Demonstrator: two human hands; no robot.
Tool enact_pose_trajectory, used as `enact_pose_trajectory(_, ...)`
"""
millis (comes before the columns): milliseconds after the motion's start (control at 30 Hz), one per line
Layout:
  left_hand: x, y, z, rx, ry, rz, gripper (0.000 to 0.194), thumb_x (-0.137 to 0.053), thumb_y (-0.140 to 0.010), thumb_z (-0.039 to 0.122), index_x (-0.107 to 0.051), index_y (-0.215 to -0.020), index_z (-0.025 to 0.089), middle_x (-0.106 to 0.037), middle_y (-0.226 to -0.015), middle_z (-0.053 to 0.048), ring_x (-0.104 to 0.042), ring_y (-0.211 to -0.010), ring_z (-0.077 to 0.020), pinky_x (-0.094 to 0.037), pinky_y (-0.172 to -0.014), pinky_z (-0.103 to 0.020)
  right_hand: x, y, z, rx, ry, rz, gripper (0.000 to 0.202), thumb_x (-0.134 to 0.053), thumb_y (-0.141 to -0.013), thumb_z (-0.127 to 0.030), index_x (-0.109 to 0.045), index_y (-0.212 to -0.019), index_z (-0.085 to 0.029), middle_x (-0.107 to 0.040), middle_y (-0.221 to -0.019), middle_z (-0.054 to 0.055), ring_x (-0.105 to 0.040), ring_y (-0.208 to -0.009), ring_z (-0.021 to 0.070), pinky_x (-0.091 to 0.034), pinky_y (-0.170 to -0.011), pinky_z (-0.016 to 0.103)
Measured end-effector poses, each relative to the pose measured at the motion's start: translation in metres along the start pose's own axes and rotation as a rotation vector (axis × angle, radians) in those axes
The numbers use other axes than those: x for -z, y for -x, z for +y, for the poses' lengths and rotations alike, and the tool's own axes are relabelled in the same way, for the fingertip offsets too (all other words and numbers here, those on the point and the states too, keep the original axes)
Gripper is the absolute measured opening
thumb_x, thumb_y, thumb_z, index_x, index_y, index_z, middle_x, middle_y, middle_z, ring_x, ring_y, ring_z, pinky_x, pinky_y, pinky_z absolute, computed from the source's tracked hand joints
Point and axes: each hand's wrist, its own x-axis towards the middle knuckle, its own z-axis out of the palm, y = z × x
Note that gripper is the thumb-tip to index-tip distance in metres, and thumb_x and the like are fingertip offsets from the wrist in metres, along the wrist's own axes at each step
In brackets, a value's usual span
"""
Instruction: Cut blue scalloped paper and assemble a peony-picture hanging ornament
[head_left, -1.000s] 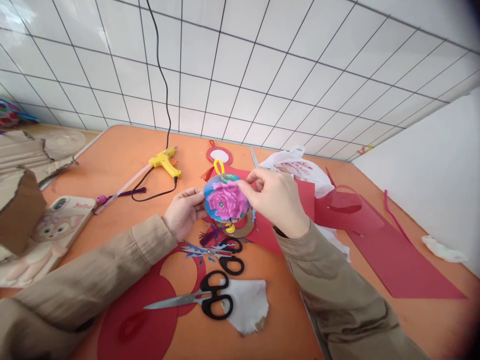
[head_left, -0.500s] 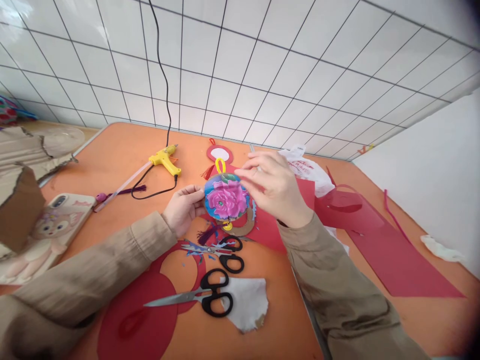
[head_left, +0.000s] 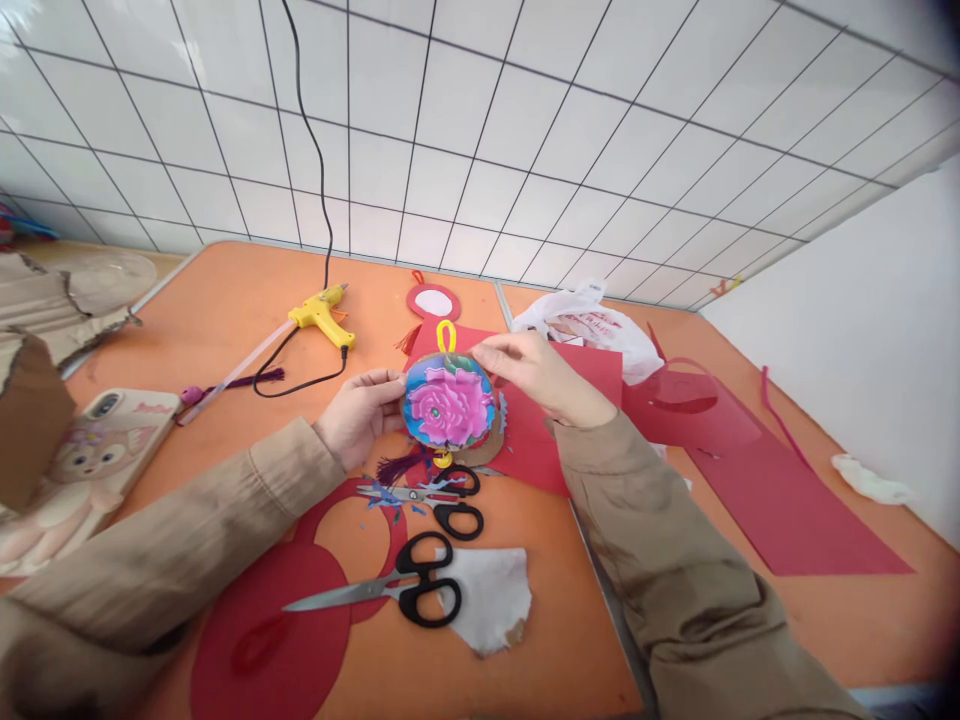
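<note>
A round blue ornament [head_left: 448,405] with a raised pink paper-like flower is held up over the table. It has a yellow loop [head_left: 446,336] on top, and a purple tassel [head_left: 400,467] with a yellow piece hangs below. My left hand [head_left: 361,415] grips its left edge between thumb and fingers. At the upper right rim, my right hand [head_left: 536,372] has its fingertips closed together on the edge. Two pairs of black-handled scissors lie under it: a smaller pair [head_left: 459,503] among blue scraps, and a larger pair [head_left: 424,582] partly on a white fabric piece [head_left: 491,595].
A yellow glue gun [head_left: 322,315] with a glue stick and cord lies at back left. Near it are a phone in a cartoon case [head_left: 97,460] and torn cardboard [head_left: 34,420]. Red sheets [head_left: 787,500], red discs [head_left: 277,630] and a plastic bag [head_left: 600,325] spread around.
My right hand has lowered from above the ornament, and its fingertips have come onto the upper right rim. The flower now faces me slightly more squarely. My left hand keeps its hold.
</note>
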Motion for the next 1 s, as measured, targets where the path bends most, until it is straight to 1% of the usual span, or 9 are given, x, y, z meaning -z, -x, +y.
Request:
enact_pose_trajectory(100, 0.000, 0.000, 0.001, 0.004, -0.007, -0.003, 0.012, -0.063, -0.080, 0.005, -0.063, -0.069, 0.011, -0.067, -0.067, -0.007, -0.065, -0.057, -0.0153, -0.057, -0.055, -0.027, -0.003, 0.000, 0.002, -0.042, -0.099, -0.097, 0.050, -0.063, -0.081, -0.060, -0.050, -0.058, -0.018, -0.040, -0.056, -0.004, -0.037, -0.055, 0.0104, -0.028, -0.052, 0.026)
enact_pose_trajectory(200, 0.000, 0.000, 0.001, 0.012, -0.011, 0.000, 0.013, -0.062, -0.081, 0.005, -0.063, -0.069, 0.011, -0.067, -0.066, -0.007, -0.065, -0.056, -0.0152, -0.057, -0.054, -0.027, -0.006, -0.001, 0.005, -0.085, -0.205, -0.136, 0.051, -0.063, -0.081, -0.060, -0.045, -0.057, -0.019, -0.037, -0.056, -0.005, -0.035, -0.053, 0.0097, -0.026, -0.050, 0.026)
enact_pose_trajectory(300, 0.001, -0.001, 0.001, 0.024, -0.015, 0.003, 0.013, -0.062, -0.081, 0.006, -0.064, -0.069, 0.010, -0.067, -0.066, -0.007, -0.065, -0.056, -0.0151, -0.057, -0.054, -0.027, -0.006, -0.002, 0.006, -0.100, -0.229, -0.120, 0.047, -0.063, -0.080, -0.056, -0.047, -0.058, -0.019, -0.040, -0.055, -0.005, -0.040, -0.053, 0.0102, -0.029, -0.050, 0.026)
enact_pose_trajectory(400, 0.002, 0.000, 0.001, 0.034, -0.018, 0.003, 0.011, -0.063, -0.081, 0.007, -0.065, -0.071, 0.010, -0.068, -0.067, -0.008, -0.065, -0.057, -0.0153, -0.057, -0.055, -0.027, -0.006, -0.002, 0.006, -0.090, -0.177, -0.066, 0.038, -0.066, -0.077, -0.051, -0.058, -0.064, -0.017, -0.049, -0.057, -0.003, -0.045, -0.055, 0.0113, -0.033, -0.052, 0.026)
enact_pose_trajectory(533, 0.003, -0.001, 0.000, 0.051, -0.019, 0.003, 0.008, -0.063, -0.081, 0.008, -0.067, -0.074, 0.011, -0.070, -0.071, -0.008, -0.066, -0.060, -0.0157, -0.057, -0.058, -0.027, -0.010, -0.002, 0.007, -0.122, -0.149, -0.040, 0.032, -0.068, -0.074, -0.045, -0.062, -0.067, -0.014, -0.052, -0.056, -0.002, -0.043, -0.052, 0.0105, -0.032, -0.049, 0.025)
enact_pose_trajectory(633, 0.004, -0.003, 0.000, 0.078, -0.017, -0.002, 0.012, -0.063, -0.085, 0.017, -0.070, -0.078, 0.011, -0.072, -0.075, -0.011, -0.067, -0.063, -0.0174, -0.057, -0.059, -0.028, -0.014, -0.003, 0.008, -0.130, -0.139, -0.040, 0.028, -0.067, -0.073, -0.042, -0.064, -0.066, -0.014, -0.052, -0.053, -0.002, -0.042, -0.051, 0.0102, -0.031, -0.048, 0.025)
enact_pose_trajectory(800, 0.002, -0.001, 0.001, 0.108, -0.009, 0.006, 0.039, -0.058, -0.090, 0.045, -0.069, -0.077, 0.010, -0.071, -0.072, -0.013, -0.068, -0.062, -0.0203, -0.058, -0.058, -0.031, -0.017, -0.004, 0.011, -0.137, -0.137, -0.021, 0.029, -0.066, -0.072, -0.042, -0.064, -0.064, -0.014, -0.053, -0.052, -0.002, -0.044, -0.050, 0.0104, -0.031, -0.048, 0.025)
enact_pose_trajectory(900, -0.002, 0.004, -0.001, 0.033, -0.094, 0.000, 0.025, -0.078, -0.077, 0.033, -0.069, -0.082, 0.011, -0.072, -0.074, -0.010, -0.068, -0.062, -0.0190, -0.059, -0.060, -0.031, -0.018, -0.005, 0.011, -0.143, -0.142, -0.021, 0.031, -0.066, -0.072, -0.044, -0.064, -0.065, -0.014, -0.054, -0.053, -0.002, -0.045, -0.050, 0.0109, -0.031, -0.048, 0.025)
enact_pose_trajectory(1000, -0.003, 0.006, -0.004, -0.026, -0.143, 0.023, 0.024, -0.085, -0.066, 0.019, -0.068, -0.080, 0.012, -0.071, -0.070, -0.006, -0.066, -0.057, -0.0162, -0.059, -0.057, -0.029, -0.019, -0.004, 0.009, -0.148, -0.144, -0.037, 0.032, -0.066, -0.072, -0.045, -0.064, -0.065, -0.014, -0.056, -0.054, -0.001, -0.046, -0.050, 0.0113, -0.031, -0.048, 0.025)
